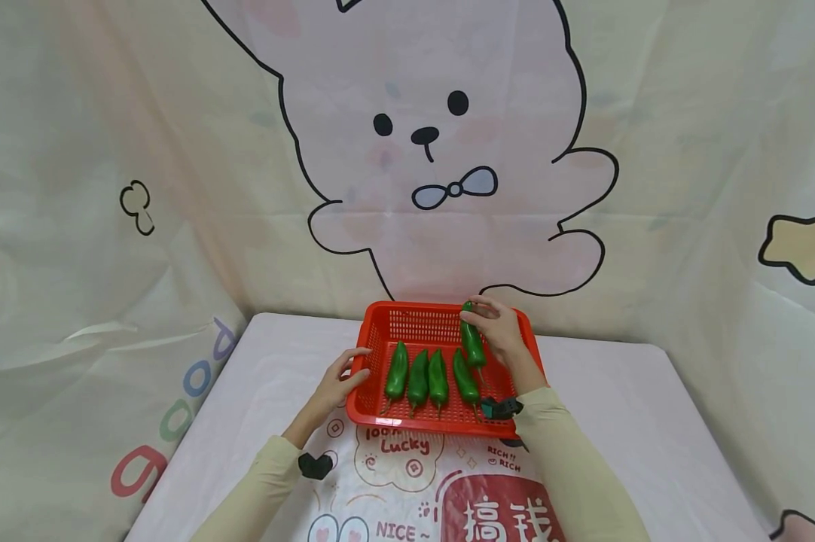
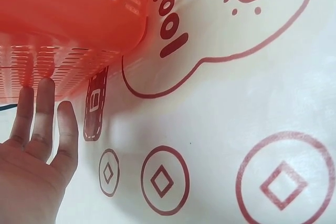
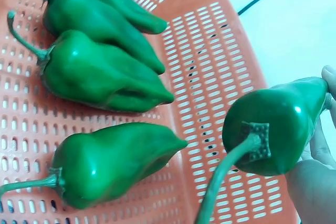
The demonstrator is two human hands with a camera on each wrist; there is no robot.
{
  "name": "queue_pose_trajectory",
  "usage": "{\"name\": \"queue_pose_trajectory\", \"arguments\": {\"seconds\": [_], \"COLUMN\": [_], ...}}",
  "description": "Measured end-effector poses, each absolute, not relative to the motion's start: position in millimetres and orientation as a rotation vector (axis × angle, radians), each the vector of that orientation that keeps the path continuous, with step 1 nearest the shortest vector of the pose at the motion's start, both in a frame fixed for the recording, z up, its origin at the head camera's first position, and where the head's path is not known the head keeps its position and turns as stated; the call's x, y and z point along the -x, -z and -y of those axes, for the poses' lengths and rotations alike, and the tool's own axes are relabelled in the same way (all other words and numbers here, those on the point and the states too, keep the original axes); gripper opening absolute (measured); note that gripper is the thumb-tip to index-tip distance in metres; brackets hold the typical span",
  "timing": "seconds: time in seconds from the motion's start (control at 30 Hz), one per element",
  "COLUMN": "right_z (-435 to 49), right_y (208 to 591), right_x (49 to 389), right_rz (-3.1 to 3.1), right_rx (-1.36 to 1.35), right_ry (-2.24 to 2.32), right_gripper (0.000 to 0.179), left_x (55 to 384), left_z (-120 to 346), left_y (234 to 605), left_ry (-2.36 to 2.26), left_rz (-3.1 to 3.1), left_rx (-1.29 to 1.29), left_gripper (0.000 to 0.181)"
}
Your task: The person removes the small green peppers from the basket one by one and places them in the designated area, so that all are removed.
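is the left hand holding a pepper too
No, the left hand touches the red basket, while the one held pepper is in the right hand.

Soft, even, slightly dim light fills the head view, with muted colours and a pale streak of glare low on the left side of the cloth backdrop (image 1: 407, 248). In the left wrist view, soft grey shadow falls on the counter (image 2: 220, 108) near the red basket (image 2: 68, 9). The right wrist view is brighter and cooler, its upper right nearly washed out; small white highlights dot the peppers (image 3: 107, 72).
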State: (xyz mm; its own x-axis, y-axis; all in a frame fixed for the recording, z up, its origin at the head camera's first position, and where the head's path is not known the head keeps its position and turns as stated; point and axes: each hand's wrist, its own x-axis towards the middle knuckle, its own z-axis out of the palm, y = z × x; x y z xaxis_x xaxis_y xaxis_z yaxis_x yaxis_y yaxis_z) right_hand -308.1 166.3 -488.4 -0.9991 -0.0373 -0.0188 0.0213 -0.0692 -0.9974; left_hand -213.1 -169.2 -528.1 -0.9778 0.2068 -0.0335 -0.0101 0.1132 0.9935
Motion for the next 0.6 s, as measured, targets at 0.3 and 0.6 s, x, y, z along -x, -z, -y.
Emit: {"name": "queue_pose_trajectory", "arguments": {"seconds": [0.3,0.6], "right_z": [-168.3,-172.9], "right_y": [475.4,462.3], "right_x": [308.1,306.1], "right_rz": [-2.082,-1.979], "right_rx": [0.071,0.102], "right_ry": [2.319,2.397], "right_gripper": [0.051,0.048], "left_x": [217.2,231.8], "left_z": [172.7,176.9], "left_y": [528.7,559.3], "left_ry": [-1.965,-1.961], "left_rz": [-2.174,-2.204], "left_rx": [-0.258,-0.245], "left_gripper": [0.047,0.045]}}
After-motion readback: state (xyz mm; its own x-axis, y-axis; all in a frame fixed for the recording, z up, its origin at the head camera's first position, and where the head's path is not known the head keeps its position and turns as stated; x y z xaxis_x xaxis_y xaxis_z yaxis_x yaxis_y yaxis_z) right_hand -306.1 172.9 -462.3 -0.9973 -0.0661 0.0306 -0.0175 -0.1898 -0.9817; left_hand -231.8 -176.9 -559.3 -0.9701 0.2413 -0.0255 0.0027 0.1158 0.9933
